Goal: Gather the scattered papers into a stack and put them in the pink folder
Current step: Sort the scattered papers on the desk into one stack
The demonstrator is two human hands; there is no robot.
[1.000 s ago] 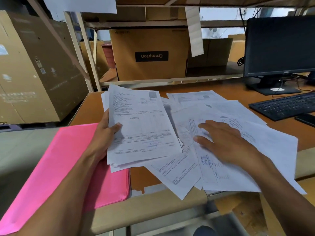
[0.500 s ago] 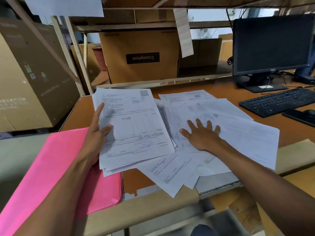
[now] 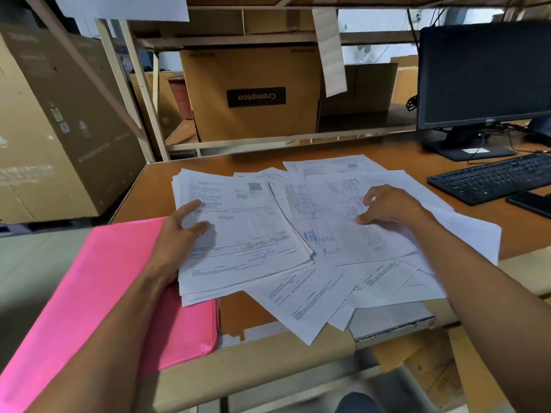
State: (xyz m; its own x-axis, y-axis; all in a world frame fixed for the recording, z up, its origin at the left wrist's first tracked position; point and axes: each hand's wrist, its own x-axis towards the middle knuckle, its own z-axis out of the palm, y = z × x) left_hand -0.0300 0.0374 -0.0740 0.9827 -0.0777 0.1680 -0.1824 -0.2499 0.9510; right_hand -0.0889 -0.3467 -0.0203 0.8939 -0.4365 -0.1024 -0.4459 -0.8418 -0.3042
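Observation:
A pink folder (image 3: 98,293) lies closed at the desk's left front corner. My left hand (image 3: 179,234) holds a partial stack of printed papers (image 3: 247,234) by its left edge, thumb on top, the stack's near corner overlapping the folder. Right of it, several loose sheets (image 3: 328,293) lie fanned across the desk. My right hand (image 3: 384,205) rests on one of these loose sheets (image 3: 343,234), fingers curled with the fingertips pressing the paper.
A black keyboard (image 3: 492,178), a phone (image 3: 533,204) and a monitor (image 3: 483,76) stand at the right. Cardboard boxes (image 3: 253,93) fill the shelf behind the desk, and a large box (image 3: 59,129) stands at the left. Loose sheets overhang the desk's front edge.
My right hand slid from the near sheets toward the back right and its fingers went from flat to curled. The left hand kept its hold on the stack.

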